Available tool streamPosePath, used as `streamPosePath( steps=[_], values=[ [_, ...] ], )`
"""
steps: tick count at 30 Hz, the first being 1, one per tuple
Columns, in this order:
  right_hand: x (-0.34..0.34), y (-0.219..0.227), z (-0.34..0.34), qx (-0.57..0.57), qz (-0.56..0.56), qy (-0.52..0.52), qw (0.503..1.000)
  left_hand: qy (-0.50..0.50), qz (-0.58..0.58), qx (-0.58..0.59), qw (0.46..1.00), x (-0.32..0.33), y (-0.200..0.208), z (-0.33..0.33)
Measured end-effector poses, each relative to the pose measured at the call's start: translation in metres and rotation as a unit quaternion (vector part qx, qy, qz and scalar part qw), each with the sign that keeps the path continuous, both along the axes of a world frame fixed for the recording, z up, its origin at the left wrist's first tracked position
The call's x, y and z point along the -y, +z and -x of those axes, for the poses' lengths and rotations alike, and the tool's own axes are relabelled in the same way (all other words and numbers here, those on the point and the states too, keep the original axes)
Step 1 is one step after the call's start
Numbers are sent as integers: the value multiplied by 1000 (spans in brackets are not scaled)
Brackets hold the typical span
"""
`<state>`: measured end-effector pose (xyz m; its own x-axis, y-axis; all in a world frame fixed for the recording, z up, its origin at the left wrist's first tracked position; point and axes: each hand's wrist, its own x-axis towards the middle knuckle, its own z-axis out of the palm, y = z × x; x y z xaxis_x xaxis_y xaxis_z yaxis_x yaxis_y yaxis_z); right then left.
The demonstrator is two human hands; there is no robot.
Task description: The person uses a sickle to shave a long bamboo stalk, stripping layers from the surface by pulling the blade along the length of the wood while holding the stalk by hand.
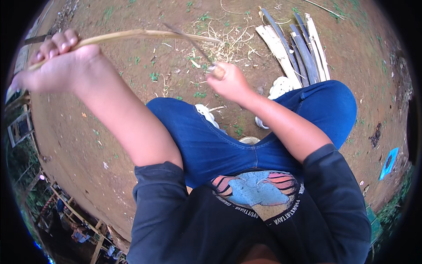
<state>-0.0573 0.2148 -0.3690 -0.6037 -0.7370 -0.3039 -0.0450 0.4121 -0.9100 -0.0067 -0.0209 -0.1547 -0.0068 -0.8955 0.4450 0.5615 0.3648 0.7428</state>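
My left hand (59, 55) is closed round one end of a long, pale split-bamboo strip (132, 34), raised at the far left. The strip bows slightly and reaches right, its free end over a scatter of shavings. My right hand (228, 81) grips the wooden handle of a knife (198, 49), whose thin dark blade points up and to the left. That blade crosses the strip near its free end; whether the two touch I cannot tell. Motion blurs part of my left hand.
Pale curled shavings (235, 46) lie on the brown dirt ahead. A bundle of split bamboo pieces (303, 53) rests at the far right, beside my white shoe (281, 86). A blue packet (388, 163) is on the ground at the right. Wooden poles (72, 207) stand at the lower left.
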Motion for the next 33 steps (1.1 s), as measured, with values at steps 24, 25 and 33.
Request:
streamPosePath(
  steps=[24,25,33],
  values=[
    [5,51,-4,-35,76,12,996,-267,57,-76,959,36,-19,-17],
    [3,54,-2,-39,59,30,997,-275,44,-86,957,36,-17,-19],
    [2,31,22,-69,100,-50,991,-189,-29,-121,974,20,-9,-8]
  ],
)
